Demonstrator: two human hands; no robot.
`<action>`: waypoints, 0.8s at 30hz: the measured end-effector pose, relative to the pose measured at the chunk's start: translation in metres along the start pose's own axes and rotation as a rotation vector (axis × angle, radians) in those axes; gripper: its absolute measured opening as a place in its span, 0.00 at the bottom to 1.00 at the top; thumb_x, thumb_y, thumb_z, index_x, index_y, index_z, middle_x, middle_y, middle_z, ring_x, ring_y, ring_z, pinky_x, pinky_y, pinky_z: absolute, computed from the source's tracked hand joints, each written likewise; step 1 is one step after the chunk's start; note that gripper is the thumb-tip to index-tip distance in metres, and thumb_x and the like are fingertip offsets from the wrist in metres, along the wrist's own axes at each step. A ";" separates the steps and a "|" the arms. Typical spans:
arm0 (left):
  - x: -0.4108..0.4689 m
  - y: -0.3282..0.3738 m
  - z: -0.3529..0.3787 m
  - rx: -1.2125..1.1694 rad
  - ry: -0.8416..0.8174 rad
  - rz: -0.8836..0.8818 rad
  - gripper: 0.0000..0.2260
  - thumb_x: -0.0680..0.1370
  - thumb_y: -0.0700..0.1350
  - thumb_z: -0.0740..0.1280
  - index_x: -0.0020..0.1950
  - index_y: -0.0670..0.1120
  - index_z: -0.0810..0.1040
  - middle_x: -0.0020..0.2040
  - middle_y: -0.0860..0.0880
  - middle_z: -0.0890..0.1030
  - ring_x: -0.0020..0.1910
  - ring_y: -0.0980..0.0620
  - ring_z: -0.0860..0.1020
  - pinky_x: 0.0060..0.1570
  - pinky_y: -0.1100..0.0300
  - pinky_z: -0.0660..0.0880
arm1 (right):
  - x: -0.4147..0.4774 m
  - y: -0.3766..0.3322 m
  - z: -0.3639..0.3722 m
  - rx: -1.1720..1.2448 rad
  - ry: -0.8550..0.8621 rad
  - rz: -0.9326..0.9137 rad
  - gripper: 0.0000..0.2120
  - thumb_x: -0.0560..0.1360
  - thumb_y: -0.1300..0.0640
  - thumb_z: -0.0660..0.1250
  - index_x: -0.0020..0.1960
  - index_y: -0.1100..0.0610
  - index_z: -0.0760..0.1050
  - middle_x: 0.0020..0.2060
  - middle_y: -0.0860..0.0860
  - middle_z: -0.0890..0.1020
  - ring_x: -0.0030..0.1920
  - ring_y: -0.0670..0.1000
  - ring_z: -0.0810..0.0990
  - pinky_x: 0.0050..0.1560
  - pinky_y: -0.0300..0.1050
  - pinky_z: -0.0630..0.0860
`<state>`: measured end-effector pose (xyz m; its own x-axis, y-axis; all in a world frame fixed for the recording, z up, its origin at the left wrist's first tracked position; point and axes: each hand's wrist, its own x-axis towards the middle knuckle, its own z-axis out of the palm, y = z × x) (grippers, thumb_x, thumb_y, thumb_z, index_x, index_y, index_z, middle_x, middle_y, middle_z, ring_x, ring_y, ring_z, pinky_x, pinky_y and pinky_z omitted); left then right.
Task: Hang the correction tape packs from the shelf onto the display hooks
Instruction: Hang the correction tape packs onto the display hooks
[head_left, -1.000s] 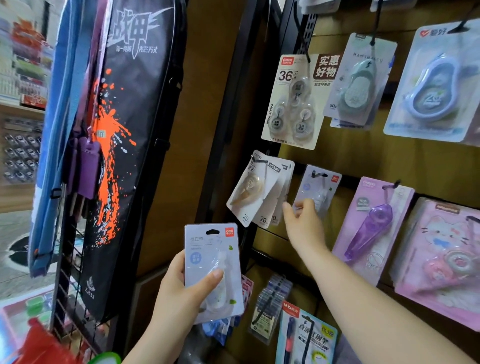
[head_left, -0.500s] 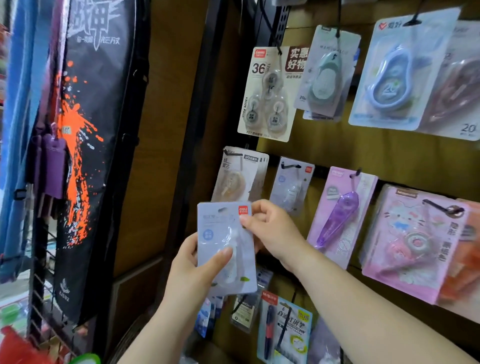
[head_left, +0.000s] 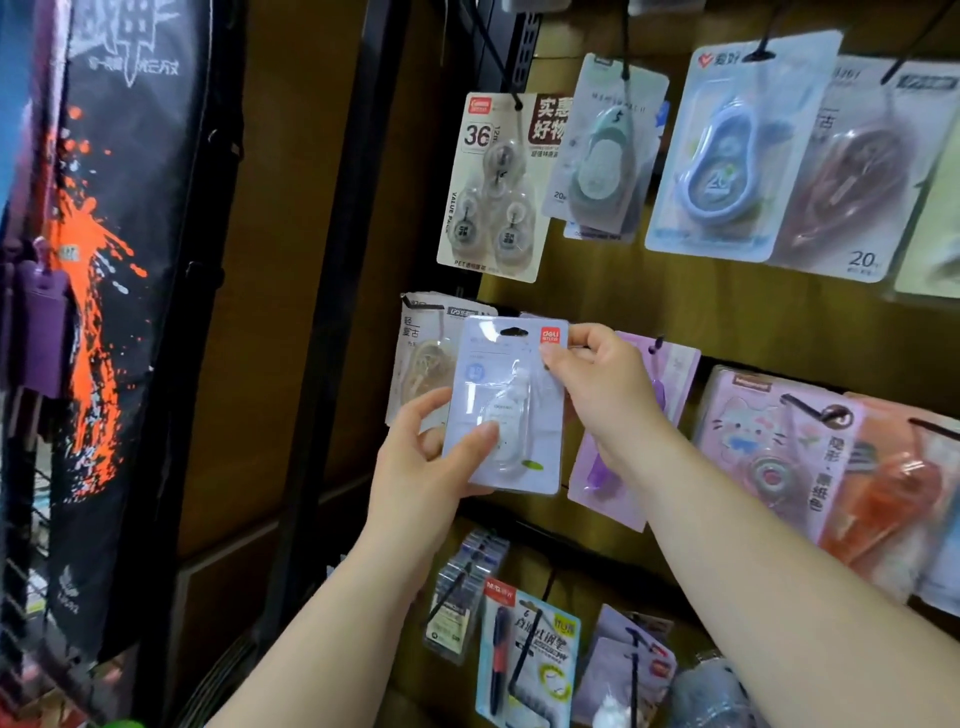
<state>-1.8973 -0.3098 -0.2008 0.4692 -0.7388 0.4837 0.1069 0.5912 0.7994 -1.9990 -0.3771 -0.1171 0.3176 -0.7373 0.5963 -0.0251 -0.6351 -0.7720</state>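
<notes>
- The left hand (head_left: 431, 467) grips the lower left of the correction tape pack (head_left: 511, 410), with the thumb laid across the front and the fingers behind the card.
- The right hand (head_left: 597, 389) pinches the pack's upper right corner, just beside the red logo. A second ago it was up at a small pack hanging in the middle row, and it has since come back to steady this one.
- The pack has risen from low centre of the frame to the middle, and it is now held upright and square to the board.
- Its hang hole (head_left: 514, 331) is now level with the middle row of hooks, so I'd judge the threading is about to start. Nothing shows it done yet.
- The small pack and the hook the right hand was touching are now covered by the held pack. I cannot tell whether the hook tip has met the hole.
- A beige pack (head_left: 423, 364) peeks out from behind on the left, and a purple pack (head_left: 602, 483) is partly behind the right wrist.
- Higher up hangs a three-piece pack (head_left: 493, 182). To the right is a pink cartoon pack (head_left: 769, 441), and the packs beyond it are cut off by the frame edge.
- The shelf the packs come from is not in view.
- The black banner (head_left: 130, 260) fills the left side, and most of the small print is too blurred to read.
</notes>
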 end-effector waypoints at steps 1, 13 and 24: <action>0.001 0.002 0.002 0.007 0.002 0.005 0.16 0.72 0.43 0.68 0.56 0.54 0.67 0.43 0.55 0.82 0.37 0.59 0.83 0.35 0.65 0.80 | 0.002 0.000 -0.001 -0.001 0.002 0.016 0.05 0.77 0.59 0.61 0.43 0.53 0.70 0.36 0.44 0.78 0.35 0.40 0.77 0.25 0.27 0.73; 0.000 -0.007 0.008 0.115 -0.002 0.012 0.21 0.71 0.42 0.69 0.59 0.55 0.64 0.45 0.57 0.80 0.37 0.57 0.83 0.35 0.64 0.80 | 0.016 0.006 -0.003 -0.109 0.034 0.037 0.01 0.76 0.58 0.62 0.47 0.54 0.70 0.35 0.43 0.76 0.34 0.40 0.75 0.23 0.26 0.71; 0.018 -0.029 0.018 0.034 0.156 -0.103 0.22 0.74 0.43 0.67 0.66 0.49 0.65 0.53 0.54 0.70 0.43 0.56 0.77 0.41 0.64 0.75 | 0.029 0.027 0.004 -0.257 0.185 0.054 0.03 0.76 0.56 0.63 0.47 0.54 0.69 0.43 0.52 0.80 0.47 0.55 0.82 0.43 0.53 0.81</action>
<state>-1.9079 -0.3463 -0.2089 0.5877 -0.7342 0.3398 0.1326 0.5018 0.8547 -1.9868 -0.4153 -0.1214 0.1324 -0.7859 0.6040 -0.2832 -0.6140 -0.7368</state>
